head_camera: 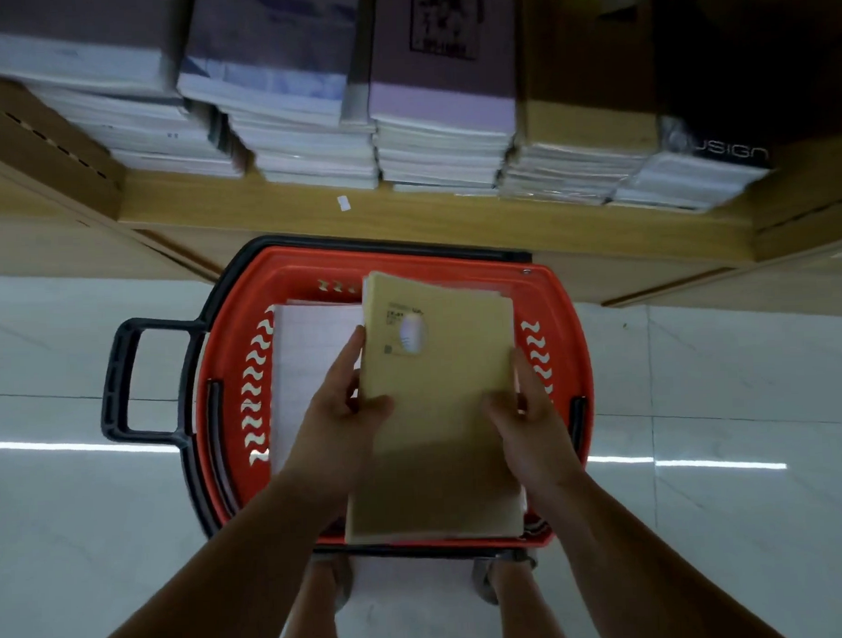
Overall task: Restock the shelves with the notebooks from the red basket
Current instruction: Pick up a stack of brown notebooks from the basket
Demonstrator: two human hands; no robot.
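My arms reach forward and down, my left hand (339,412) and right hand (532,420) gripping opposite edges of a tan notebook stack (436,413), fingers curled around it, above the red basket (229,354). Covers are plain, slightly fanned. The shelf (406,214) lies beyond.

Red plastic basket (559,314), smooth, w/ black plastic handle (125,377). Tan kraft-paper notebooks (441,413), matt. Light wood-look shelf (406,214), smooth. Pale tiled floor (722,403), glossy, reflective.
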